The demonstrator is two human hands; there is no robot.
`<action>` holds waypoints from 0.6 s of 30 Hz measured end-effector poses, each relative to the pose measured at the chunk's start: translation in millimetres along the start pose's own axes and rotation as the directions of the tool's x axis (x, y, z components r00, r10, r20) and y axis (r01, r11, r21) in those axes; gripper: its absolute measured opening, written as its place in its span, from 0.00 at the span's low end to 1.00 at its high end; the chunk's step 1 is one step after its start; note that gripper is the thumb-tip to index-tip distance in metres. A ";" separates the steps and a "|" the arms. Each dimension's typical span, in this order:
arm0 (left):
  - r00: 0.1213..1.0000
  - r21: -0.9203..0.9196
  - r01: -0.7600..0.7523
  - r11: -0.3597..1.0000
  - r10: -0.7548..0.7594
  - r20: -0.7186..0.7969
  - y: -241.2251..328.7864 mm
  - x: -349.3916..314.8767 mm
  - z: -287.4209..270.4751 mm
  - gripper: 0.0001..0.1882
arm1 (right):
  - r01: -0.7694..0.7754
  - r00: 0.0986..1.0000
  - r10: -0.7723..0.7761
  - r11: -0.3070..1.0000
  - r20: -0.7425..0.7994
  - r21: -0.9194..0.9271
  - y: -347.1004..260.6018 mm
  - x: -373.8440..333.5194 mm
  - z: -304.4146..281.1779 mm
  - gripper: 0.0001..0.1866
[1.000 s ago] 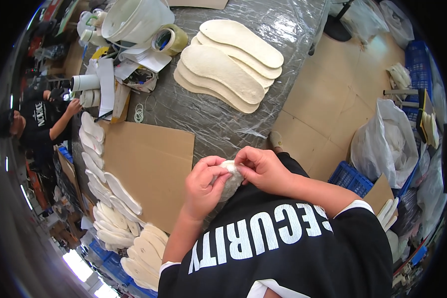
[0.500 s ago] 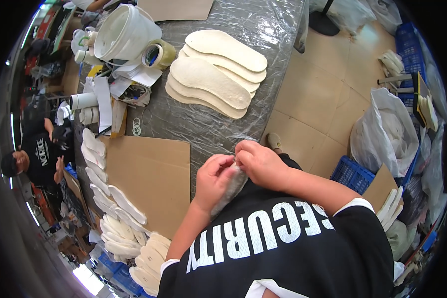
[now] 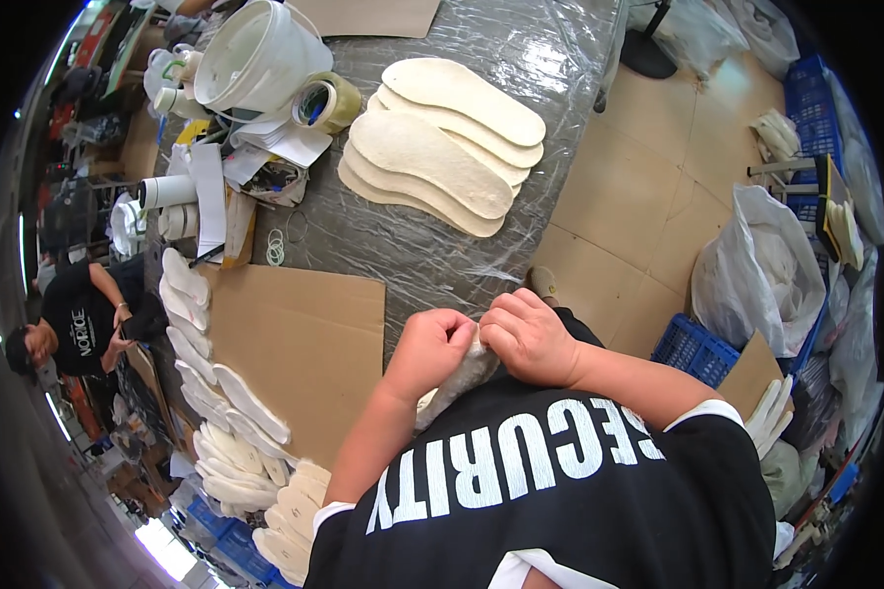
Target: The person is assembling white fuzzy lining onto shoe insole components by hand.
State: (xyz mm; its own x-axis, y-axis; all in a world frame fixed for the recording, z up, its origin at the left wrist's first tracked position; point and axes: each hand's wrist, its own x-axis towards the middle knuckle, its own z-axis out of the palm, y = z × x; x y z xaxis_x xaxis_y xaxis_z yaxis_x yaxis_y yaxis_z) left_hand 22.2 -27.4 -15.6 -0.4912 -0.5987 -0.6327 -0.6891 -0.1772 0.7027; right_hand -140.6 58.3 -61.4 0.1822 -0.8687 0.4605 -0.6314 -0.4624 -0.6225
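Observation:
Close in front of my chest, my left hand and my right hand meet at the top end of a fuzzy off-white insole. The fingers of both are closed in a pinch on it. The insole hangs tilted down toward the black shirt, and its lower part lies partly behind my left hand and wrist. Beyond the hands, two overlapping stacks of cream insoles rest on the plastic-covered table.
A cardboard sheet lies left of my hands, with rows of white insoles along its edge. A white bucket and a tape roll stand at the far left. Rightward are a blue crate and a plastic bag. Another person is at left.
My right hand has moved slightly right and down, its fingers curling more tightly over the insole's end. My left fingers have also closed further. The view has shifted a little.

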 end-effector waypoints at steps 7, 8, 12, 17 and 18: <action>0.962 0.190 -0.262 0.946 0.272 -0.028 -9.0 -11.8 5.5 0.02 | 0.007 0.999 -0.005 0.998 -0.037 0.065 -3.6 -7.2 8.2 0.09; 0.941 0.236 -0.319 0.918 0.337 -0.036 -10.6 -12.9 7.4 0.02 | -0.016 0.999 0.018 0.996 -0.032 0.083 -4.0 -9.9 11.1 0.10; 0.929 0.187 -0.356 0.916 0.368 -0.030 -11.8 -14.8 6.7 0.02 | -0.038 0.998 0.043 0.993 -0.049 0.112 -3.3 -9.6 12.6 0.11; 0.937 0.021 -0.347 0.938 0.347 -0.036 -17.0 -16.5 8.6 0.06 | -0.019 0.995 0.030 0.994 -0.099 0.108 -1.9 -6.3 11.4 0.11; 0.938 0.018 -0.345 0.938 0.346 -0.037 -14.6 -18.5 9.5 0.06 | -0.023 0.994 0.039 0.989 -0.106 0.147 -1.1 -6.5 12.0 0.10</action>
State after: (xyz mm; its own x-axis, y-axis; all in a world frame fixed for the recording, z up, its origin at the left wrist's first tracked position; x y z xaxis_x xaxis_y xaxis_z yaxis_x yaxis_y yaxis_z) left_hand 36.3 -6.3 -17.3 -0.6791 -0.6514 -0.3384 -0.4866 0.0543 0.8719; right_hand -132.1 62.3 -71.3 0.0768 -0.8626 0.5001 -0.5175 -0.4632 -0.7195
